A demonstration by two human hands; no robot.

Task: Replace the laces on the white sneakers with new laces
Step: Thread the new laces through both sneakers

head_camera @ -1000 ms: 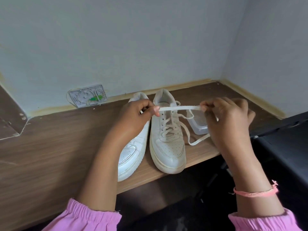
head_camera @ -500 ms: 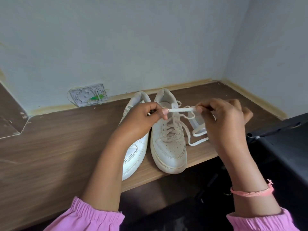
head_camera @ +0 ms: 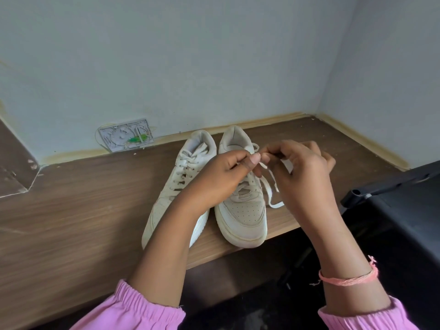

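Here both hands, left hand [head_camera: 228, 172] and right hand [head_camera: 302, 172], pinch a white lace [head_camera: 271, 189] above the right sneaker [head_camera: 242, 210] on the tabletop [head_camera: 71, 210]; loosened fingers could let it slip free.

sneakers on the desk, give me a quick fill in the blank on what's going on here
1. Two white sneakers stand side by side on a ____ desk.
2. The left hand and right hand pinch a white ____ between their fingertips.
3. The right wrist wears a ____ thread band.
4. Both sleeves are ____.

Missing words: wooden; lace; pink; pink
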